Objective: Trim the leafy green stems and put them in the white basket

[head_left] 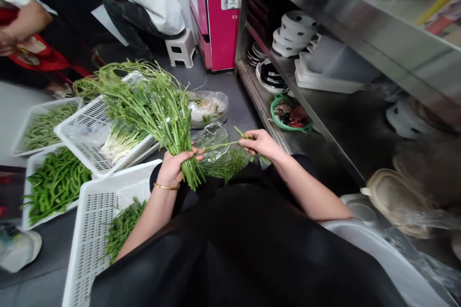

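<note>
A big bunch of leafy green stems (169,120) is gripped by my left hand (174,165), its cut ends down and its leafy tops spreading to the upper left. My right hand (260,145) pinches a thin green stem (221,145), which stretches across to the fingers of my left hand. Below and between both hands lies a clear plastic bag (216,141) with loose green stems (228,165) on it. Beside my left forearm stands a white basket (90,220) holding picked greens (126,225).
More white baskets on the left hold green peppers (57,180), long beans (48,124) and scallions (120,141). Steel shelves (324,120) with dishes rise on the right. A green colander (291,112) sits low there. Two people are ahead, one on a white stool (181,48).
</note>
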